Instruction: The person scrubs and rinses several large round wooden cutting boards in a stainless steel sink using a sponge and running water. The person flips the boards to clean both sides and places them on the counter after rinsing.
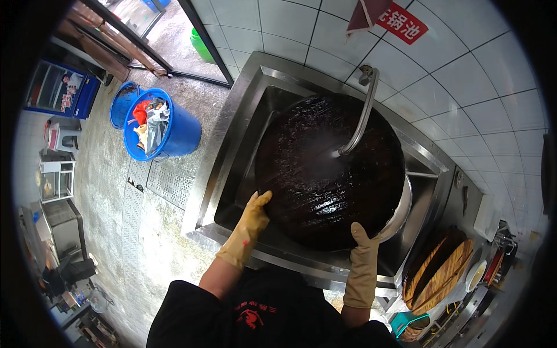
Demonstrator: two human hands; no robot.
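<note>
A large, round, dark brown panel (pixel 304 182), perhaps a pot lid, lies in a stainless steel sink (pixel 235 135). Its top is wet and shiny. A curved metal faucet (pixel 367 104) pours water onto its middle. My left hand (pixel 252 217), in a tan rubber glove, grips the panel's near left rim. My right hand (pixel 364 252), gloved alike, holds the near right rim with the thumb on top. The fingers beneath the rim are hidden. Part of a pale round basin (pixel 402 211) shows below the panel's right side.
White tiled wall (pixel 287 39) rises behind the sink. Wooden round lids (pixel 439 278) lean at the right. On the floor at the left stand a blue bin (pixel 178 130) of rubbish and metal drain grates (pixel 167 182). A person (pixel 72 276) is at far left.
</note>
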